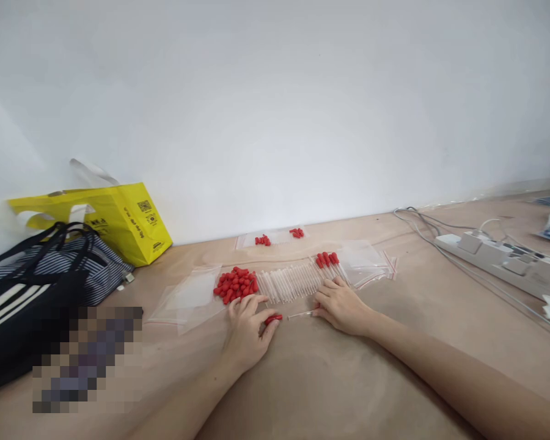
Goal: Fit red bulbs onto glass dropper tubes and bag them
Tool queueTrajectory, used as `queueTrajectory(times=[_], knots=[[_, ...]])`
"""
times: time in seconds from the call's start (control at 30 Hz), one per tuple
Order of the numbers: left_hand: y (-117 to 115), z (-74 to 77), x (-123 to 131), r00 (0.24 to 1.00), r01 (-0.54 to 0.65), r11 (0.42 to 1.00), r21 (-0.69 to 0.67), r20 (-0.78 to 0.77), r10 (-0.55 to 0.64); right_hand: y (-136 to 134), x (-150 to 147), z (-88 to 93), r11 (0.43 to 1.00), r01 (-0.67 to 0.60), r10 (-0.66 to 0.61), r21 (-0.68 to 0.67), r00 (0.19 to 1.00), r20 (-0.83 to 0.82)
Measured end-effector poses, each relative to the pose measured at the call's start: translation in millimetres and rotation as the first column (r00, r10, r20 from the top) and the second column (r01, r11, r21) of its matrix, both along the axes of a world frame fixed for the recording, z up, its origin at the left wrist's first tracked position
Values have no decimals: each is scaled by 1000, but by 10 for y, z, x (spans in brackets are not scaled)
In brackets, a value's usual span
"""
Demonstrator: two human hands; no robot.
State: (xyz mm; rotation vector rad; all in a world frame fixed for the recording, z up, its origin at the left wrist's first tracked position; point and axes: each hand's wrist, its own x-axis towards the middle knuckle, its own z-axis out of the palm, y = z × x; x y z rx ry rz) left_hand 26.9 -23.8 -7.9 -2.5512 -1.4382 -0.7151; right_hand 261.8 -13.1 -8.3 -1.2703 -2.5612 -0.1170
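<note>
My left hand rests on the brown table and pinches a small red rubber cap between thumb and fingers. My right hand holds the end of a thin clear tube that points toward the cap; tube and cap lie close, a small gap between them. Just beyond my left hand lies a pile of red caps. A row of clear tubes lies beside the pile. A few tubes with red caps fitted lie farther right.
Clear zip bags lie left and right of the pile, and one near the wall holds red caps. A yellow bag and striped dark bags stand at left. A white power strip with cables lies at right.
</note>
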Motion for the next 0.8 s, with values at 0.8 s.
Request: queueTrajectory(times=[0.8], knots=[[13,-38,20,978,172,981,85,109,-180,-91,-288,-188,999,-14,29,37,892,-452]])
